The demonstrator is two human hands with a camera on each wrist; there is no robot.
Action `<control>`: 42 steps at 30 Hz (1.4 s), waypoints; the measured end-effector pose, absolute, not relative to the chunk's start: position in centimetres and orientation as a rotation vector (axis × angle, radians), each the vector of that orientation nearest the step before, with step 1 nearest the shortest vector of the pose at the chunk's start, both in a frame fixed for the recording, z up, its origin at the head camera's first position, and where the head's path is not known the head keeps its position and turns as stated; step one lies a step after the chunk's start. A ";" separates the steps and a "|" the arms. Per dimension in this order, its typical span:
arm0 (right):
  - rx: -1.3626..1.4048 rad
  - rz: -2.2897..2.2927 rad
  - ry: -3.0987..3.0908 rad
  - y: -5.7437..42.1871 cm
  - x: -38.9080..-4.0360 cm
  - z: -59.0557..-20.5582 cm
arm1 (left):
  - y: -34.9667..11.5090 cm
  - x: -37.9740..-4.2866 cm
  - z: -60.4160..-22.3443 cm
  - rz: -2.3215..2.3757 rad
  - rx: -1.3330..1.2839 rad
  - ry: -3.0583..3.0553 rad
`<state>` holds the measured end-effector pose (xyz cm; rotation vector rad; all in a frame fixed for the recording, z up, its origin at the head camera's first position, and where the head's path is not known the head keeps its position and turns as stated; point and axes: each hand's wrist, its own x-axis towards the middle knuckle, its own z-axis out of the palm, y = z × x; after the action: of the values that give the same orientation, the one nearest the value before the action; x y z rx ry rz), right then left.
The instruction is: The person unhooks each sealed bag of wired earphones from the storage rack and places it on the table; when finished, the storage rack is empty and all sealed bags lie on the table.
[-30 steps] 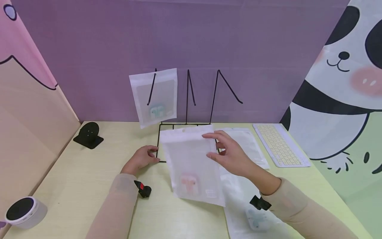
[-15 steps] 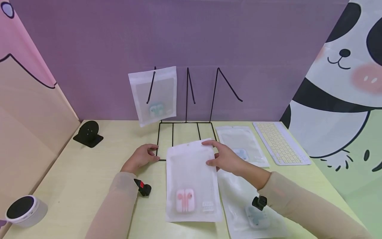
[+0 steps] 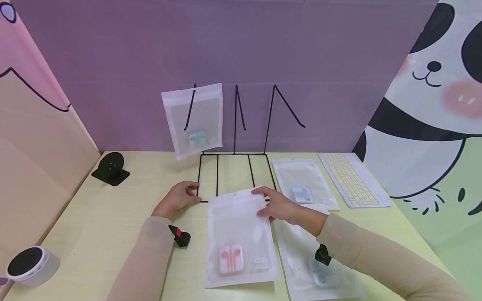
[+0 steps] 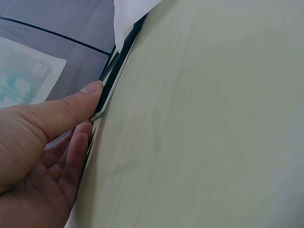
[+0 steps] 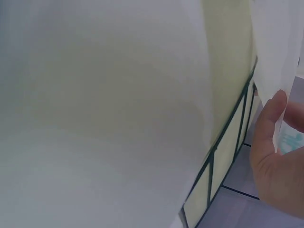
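A white bag (image 3: 295, 246) is partly covered by the right sleeve (image 3: 361, 246). Just left, the pink-earphone bag (image 3: 242, 225) is pinched at one corner by the right hand (image 3: 278, 205); behind, the partly hidden black rack (image 3: 217, 175) is gripped by the left hand (image 3: 178, 198).

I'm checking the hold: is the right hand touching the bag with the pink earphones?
Touching. The right wrist view shows the right hand pinching the edge of the bag, with no gap.

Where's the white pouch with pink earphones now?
In the head view, that white pouch is lower centre, pinched by the right hand, in front of the black wire rack.
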<state>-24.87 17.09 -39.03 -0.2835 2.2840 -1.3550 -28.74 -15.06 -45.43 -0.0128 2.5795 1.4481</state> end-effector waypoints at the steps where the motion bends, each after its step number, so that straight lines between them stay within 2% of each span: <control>1: -0.279 -1.351 2.282 17.1 -24.9 -39.2 | -15.1 -28.7 -45.4 1.449 -0.016 2.579; 16: -0.221 -1.143 2.376 17.0 -25.4 -40.5 | -15.1 -28.7 -45.3 1.442 0.011 2.588; 26: -0.259 -0.969 2.384 16.8 -25.6 -39.7 | -15.1 -28.7 -45.4 1.451 -0.003 2.576; 34: -0.330 -0.812 2.498 18.2 -28.7 -38.0 | -15.1 -28.8 -45.4 1.467 0.004 2.568; 42: -0.396 -0.792 2.638 21.6 -32.5 -39.5 | -15.2 -28.6 -45.2 1.486 -0.001 2.558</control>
<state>-32.47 21.59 -39.53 -0.3958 2.6382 -0.7924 -28.63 -15.16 -45.18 -0.0008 2.5577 1.4862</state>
